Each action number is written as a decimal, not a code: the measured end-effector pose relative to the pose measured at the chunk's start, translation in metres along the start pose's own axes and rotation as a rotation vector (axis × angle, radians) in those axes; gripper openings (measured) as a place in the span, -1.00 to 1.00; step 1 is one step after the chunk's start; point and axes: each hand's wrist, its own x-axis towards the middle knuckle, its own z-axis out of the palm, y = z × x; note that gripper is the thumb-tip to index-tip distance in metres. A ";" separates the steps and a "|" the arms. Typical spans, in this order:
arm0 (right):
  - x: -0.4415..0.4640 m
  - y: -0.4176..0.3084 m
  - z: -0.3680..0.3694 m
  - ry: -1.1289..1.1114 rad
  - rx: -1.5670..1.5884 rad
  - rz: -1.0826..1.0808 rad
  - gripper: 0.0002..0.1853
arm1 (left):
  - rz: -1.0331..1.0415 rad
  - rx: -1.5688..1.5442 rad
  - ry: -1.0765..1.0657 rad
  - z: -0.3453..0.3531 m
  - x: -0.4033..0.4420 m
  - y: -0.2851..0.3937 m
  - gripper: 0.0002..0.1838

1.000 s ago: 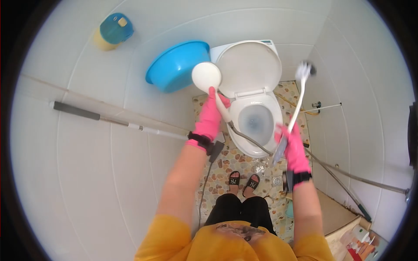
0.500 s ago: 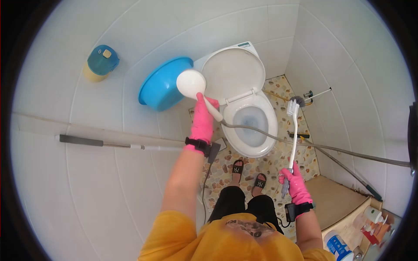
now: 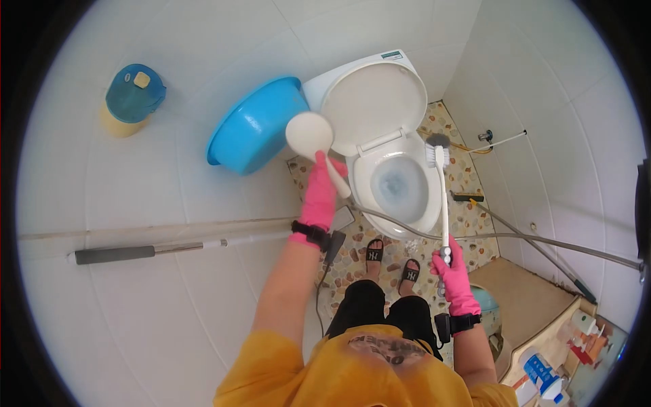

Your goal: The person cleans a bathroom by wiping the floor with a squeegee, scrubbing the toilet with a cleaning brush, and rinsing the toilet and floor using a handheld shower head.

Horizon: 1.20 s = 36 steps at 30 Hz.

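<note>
My left hand [image 3: 320,192], in a pink glove, is closed round the handle of a white shower head [image 3: 310,134], held left of the toilet with its round face up. A grey hose [image 3: 395,222] runs from the handle across the front of the bowl to the right wall. In my right hand [image 3: 454,277], also gloved in pink, is the grey grip of a long white toilet brush [image 3: 443,197]. Its bristle head points away from me, beside the right rim of the toilet [image 3: 361,190]. The lid is up, and water shows in the bowl.
A blue basin [image 3: 254,129] leans left of the tank. A grey-handled pole [image 3: 115,254] lies along the left wall, and a squeegee [image 3: 468,197] rests at the right. Bottles [image 3: 542,373] stand on a shelf at lower right. A toilet paper holder [image 3: 132,98] hangs on the left wall.
The view has shifted slightly. The brush has swung left and now stands nearer the bowl's right rim. My left hand still holds the shower head, which has moved slightly to the right.
</note>
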 end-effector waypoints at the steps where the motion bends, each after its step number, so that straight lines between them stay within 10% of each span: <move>1: -0.004 -0.007 0.006 0.000 0.092 0.143 -0.39 | 0.032 0.036 -0.011 0.007 0.009 0.001 -0.36; 14: -0.049 0.032 -0.037 0.225 0.024 0.289 -0.29 | -0.215 0.260 -0.467 0.097 0.045 -0.047 -0.41; 24: -0.038 0.020 -0.030 0.146 0.021 0.324 -0.39 | -0.224 -0.164 0.172 0.007 0.043 -0.085 -0.36; 36: -0.019 0.023 -0.020 0.143 -0.035 0.359 -0.38 | -0.286 -0.005 0.277 -0.046 0.016 -0.099 -0.29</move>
